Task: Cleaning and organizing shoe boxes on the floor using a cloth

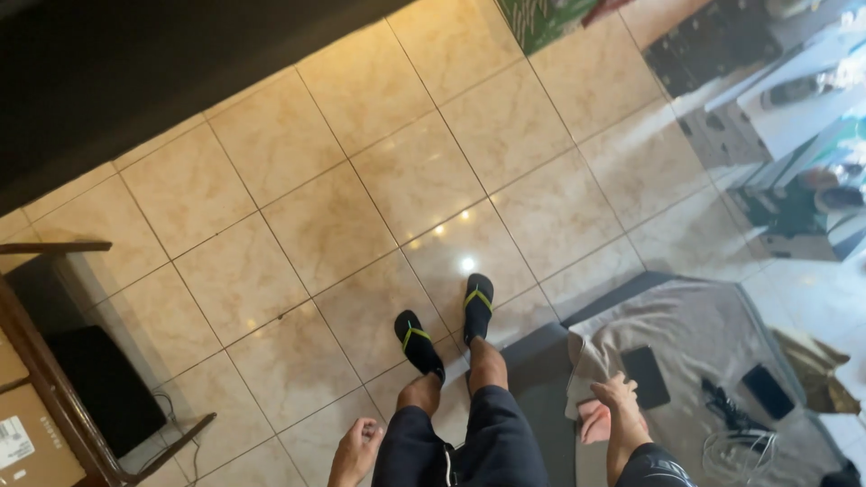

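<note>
looking straight down at my own legs, feet in black flip-flops with yellow-green straps (446, 329) on the beige tiled floor (298, 225). my left hand (358, 445) hangs at about seven o'clock beside my left thigh, fingers curled loosely inward, nothing in it that i can see. my right hand (618, 397) is out at about five o'clock, resting flat with fingers spread over a pink cloth (593, 422), which lies on a grey blanket (704, 334) covering the low surface to my right. fingertips touch the edge of a dark flat tablet (648, 374) lying just beside the cloth, toward two o'clock of the hand. farther right on the same blanket, a small dark phone (769, 390) at four o'clock, and a tangle of white cable with a black plug (732, 431) near the bottom edge. over at eight o'clock, a wooden shelf frame (54, 379) with a black flat thing leaning in it and a cardboard box (27, 442) at the corner. up at two o'clock, blurred clutter too washed out to tell apart
</note>
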